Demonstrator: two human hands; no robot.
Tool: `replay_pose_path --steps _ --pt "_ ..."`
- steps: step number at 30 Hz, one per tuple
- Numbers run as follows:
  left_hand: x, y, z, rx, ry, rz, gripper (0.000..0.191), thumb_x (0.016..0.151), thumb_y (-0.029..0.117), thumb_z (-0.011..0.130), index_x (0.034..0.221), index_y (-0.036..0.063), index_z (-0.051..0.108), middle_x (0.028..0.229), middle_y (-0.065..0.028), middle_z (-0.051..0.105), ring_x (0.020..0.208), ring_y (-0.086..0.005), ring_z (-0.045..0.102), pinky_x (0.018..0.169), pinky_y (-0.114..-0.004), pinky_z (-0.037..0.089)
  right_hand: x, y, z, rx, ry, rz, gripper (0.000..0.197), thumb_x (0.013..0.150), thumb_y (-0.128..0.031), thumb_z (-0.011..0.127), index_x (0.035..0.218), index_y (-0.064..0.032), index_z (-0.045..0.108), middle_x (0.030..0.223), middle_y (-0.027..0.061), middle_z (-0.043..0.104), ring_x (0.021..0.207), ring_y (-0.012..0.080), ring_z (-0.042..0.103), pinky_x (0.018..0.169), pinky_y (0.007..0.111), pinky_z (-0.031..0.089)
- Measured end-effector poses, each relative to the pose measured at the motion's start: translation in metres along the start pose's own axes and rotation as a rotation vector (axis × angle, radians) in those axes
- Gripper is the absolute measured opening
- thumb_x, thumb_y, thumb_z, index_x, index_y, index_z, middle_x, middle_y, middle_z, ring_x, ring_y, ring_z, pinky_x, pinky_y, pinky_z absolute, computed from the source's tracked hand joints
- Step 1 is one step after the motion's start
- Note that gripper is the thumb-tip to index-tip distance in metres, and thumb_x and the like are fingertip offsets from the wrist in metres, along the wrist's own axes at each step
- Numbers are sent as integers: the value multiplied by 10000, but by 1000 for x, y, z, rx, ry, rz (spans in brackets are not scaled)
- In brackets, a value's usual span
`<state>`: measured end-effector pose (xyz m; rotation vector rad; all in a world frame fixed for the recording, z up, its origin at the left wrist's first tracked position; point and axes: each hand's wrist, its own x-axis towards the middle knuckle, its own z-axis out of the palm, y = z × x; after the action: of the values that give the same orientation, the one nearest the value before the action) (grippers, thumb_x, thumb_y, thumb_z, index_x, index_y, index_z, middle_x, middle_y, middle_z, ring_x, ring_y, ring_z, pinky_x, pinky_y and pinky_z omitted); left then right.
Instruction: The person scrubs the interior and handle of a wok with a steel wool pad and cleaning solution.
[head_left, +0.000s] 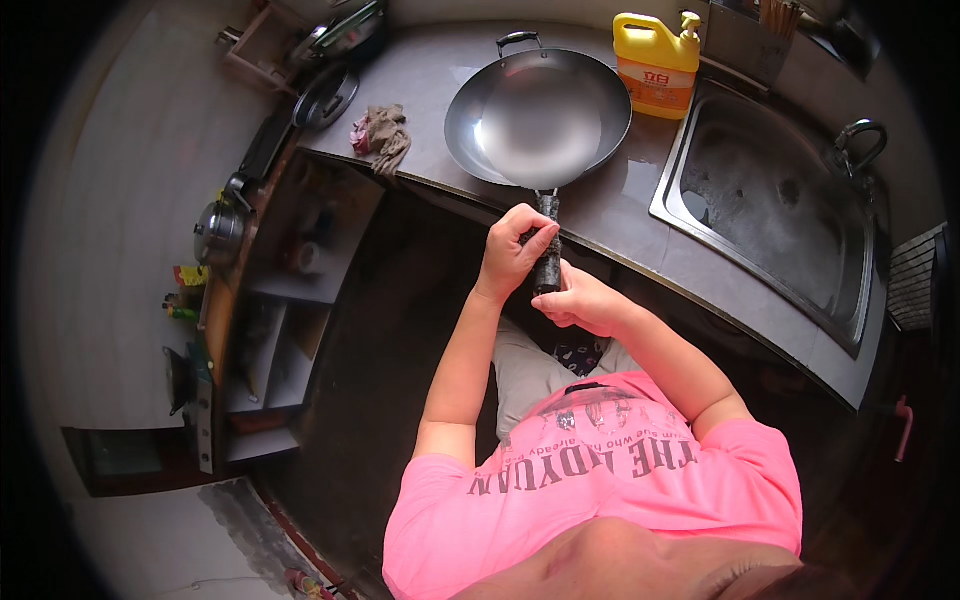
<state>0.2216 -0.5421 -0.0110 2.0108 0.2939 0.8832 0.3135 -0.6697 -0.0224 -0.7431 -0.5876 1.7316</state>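
Observation:
A large dark metal wok (540, 116) is over the grey countertop in front of me, its bare inside facing up. Its wrapped black handle (549, 281) points towards me past the counter's front edge. My left hand (516, 247) is wrapped round the middle of this handle, with the thumb on top. At the handle's near end, my right hand (581, 300) grips from the right side, its fingers partly hidden. A small loop handle (519, 37) sticks out from the wok's far rim. Whether the wok rests fully on the counter I cannot tell.
Right of the wok stands a yellow pump jug (656, 67), beside a steel sink (772, 187) with a faucet (862, 146). A crumpled rag (386, 135) and a pot lid (326, 97) lie to the left. A lidded pot (219, 229) sits on the left-hand counter.

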Motion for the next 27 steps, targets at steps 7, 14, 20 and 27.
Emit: replay_pose_path --steps 7,14,20,27 --pt "-44 15 7 -211 163 -92 116 788 62 730 793 23 621 734 -28 551 673 -110 517 619 -239 413 -6 -10 5 -15 -25 -28 229 759 -46 597 900 -107 427 627 -52 381 479 33 329 427 195 242" --pt "9 9 0 -20 -172 28 87 783 29 701 783 4 618 722 -43 563 654 -141 536 606 -255 423 0 1 -6 -19 15 10 301 773 -63 611 982 -110 400 643 -42 369 486 41 316 431 212 240" --pt "-43 -4 6 -258 133 -48 120 853 84 681 790 34 591 745 -12 520 699 -98 472 643 -223 379 -3 -10 -5 37 -20 -23 308 784 -33 600 999 -100 389 641 -51 365 490 37 313 434 206 239" --pt "19 27 10 238 -339 190 150 722 78 732 774 26 601 709 -81 527 662 -245 532 601 -319 436 0 5 -17 -101 -14 40 207 775 -84 607 911 -92 451 630 -54 336 498 37 278 443 222 208"
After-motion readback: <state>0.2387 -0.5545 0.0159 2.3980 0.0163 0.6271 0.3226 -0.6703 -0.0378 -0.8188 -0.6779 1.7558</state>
